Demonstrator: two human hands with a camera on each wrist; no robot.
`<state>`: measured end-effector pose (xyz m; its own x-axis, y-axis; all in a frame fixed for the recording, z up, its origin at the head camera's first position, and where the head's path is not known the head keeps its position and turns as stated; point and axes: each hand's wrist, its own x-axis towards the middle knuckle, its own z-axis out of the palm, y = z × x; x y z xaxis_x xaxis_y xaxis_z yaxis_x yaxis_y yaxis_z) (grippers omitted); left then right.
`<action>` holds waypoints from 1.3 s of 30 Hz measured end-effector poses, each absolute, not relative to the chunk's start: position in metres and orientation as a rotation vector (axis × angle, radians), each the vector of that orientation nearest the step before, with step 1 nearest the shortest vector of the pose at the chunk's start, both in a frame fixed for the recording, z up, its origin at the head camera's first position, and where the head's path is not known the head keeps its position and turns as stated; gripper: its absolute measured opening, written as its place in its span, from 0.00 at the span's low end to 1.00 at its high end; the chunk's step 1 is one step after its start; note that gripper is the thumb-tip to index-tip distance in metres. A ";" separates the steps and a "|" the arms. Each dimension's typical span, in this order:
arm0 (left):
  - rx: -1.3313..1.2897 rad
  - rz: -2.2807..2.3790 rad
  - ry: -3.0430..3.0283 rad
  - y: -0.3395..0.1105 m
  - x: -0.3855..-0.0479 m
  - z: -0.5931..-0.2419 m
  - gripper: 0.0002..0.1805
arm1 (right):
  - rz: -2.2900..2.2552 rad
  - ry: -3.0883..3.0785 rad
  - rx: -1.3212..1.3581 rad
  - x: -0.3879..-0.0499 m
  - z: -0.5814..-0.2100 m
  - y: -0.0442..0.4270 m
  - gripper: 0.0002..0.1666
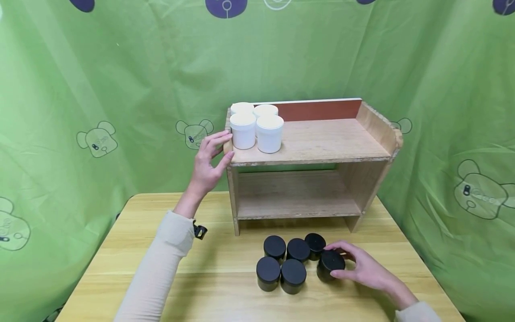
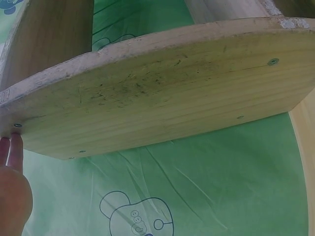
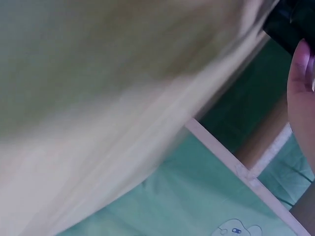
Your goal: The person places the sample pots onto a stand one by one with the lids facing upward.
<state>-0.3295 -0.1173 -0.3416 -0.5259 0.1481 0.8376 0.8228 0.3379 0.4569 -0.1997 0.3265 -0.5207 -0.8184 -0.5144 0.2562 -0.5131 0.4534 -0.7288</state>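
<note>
At the lower right, the right hand (image 1: 364,268) pinches 1 black jar (image 1: 331,261). Mid-frame, the left hand (image 1: 207,165) touches the shelf (image 1: 326,138), not grabbing. Swinging sideways could knock over 5 nearby jars (image 1: 293,273).

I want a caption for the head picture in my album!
Left hand touching the shelf with four white jars, right hand gripping one of six black jars.

A wood-grain table (image 1: 229,290) spans the lower frame, bearing black lidded jars (image 1: 293,273) at lower centre-right and, above them, a two-tier wooden shelf (image 1: 326,138), four white lidded jars (image 1: 270,135) at its top left.
</note>
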 end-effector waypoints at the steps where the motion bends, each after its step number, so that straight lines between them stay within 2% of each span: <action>1: -0.853 -1.217 -1.895 -0.117 -0.330 -0.342 0.23 | -1.332 2.694 -0.950 -0.200 -0.517 0.326 0.34; 22: -0.841 -1.224 -1.921 -0.118 -0.327 -0.340 0.23 | -1.442 2.767 -1.091 -0.215 -0.431 0.307 0.34; 39: -0.856 -1.208 -1.907 -0.117 -0.328 -0.340 0.23 | -1.558 2.838 -1.214 -0.225 -0.335 0.288 0.38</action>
<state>-0.3278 -0.1169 -0.3402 -0.5272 0.1563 0.8353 0.8221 0.3427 0.4547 -0.2253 0.2875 -0.3345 -0.7101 -0.4218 0.5638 -0.7021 0.3635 -0.6123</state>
